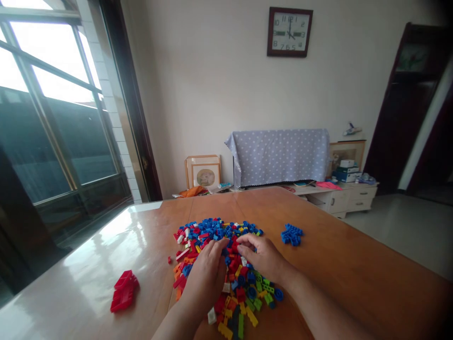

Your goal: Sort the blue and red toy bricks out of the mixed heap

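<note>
A big heap of small plastic bricks (219, 236) in blue, red, yellow, green, orange and white lies on a wooden table (354, 264). My left hand (207, 271) rests palm down on the middle of the heap, fingers together and bent onto the bricks. My right hand (262, 255) lies beside it on the heap, its fingers curled toward the left hand's fingertips. Whether either hand holds a brick is hidden. A small group of red bricks (123, 290) lies apart at the left. A small group of blue bricks (292, 234) lies apart at the right.
A large window (53, 118) runs along the left. Behind the table stand a low white cabinet (347, 198), something covered by a dotted cloth (279, 156), and picture frames (203, 172) leaning on the wall. A clock (289, 32) hangs above. A dark door (406, 108) is at right.
</note>
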Motion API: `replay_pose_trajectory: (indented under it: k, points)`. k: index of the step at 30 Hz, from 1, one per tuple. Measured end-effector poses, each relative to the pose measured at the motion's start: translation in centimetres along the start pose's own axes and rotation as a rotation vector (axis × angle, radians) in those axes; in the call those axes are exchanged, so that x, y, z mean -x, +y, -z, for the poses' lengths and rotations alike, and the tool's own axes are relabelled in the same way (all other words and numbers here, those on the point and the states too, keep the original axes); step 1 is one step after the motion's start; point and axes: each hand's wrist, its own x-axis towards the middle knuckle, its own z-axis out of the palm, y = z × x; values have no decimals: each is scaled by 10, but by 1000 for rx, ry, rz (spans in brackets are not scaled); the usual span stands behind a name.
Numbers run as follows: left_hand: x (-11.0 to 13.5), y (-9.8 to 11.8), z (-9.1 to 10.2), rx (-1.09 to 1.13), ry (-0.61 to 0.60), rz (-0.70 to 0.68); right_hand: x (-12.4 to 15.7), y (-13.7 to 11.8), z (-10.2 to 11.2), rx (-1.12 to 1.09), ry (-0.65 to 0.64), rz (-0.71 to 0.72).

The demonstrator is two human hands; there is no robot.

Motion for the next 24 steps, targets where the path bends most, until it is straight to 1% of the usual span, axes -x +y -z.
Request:
replay_pose_trajectory:
  k: [4,8,10,11,13,15,17,20,24]
  points:
    - [5,8,-16,9,24,-55,3,-7,-2,-120,-66,-2]
    - [6,12,-26,20,43,-27,5,-10,-8,-221,-152,-10]
    - [6,15,-26,14,33,-4,3,-7,-7,-232,-154,-23]
    - [5,16,-25,3,31,1,1,-3,-5,-201,-133,-36]
    - [5,18,-21,-22,37,-2,-3,8,5,-37,-44,-83]
    - [4,18,-16,-45,48,-8,-8,24,20,231,73,-158]
    - [4,18,-11,-58,49,-6,-11,41,39,476,115,-255]
    - [3,17,-5,-62,37,0,-11,60,62,579,138,-338]
    - [2,15,-3,-59,32,19,-8,73,79,643,196,-391]
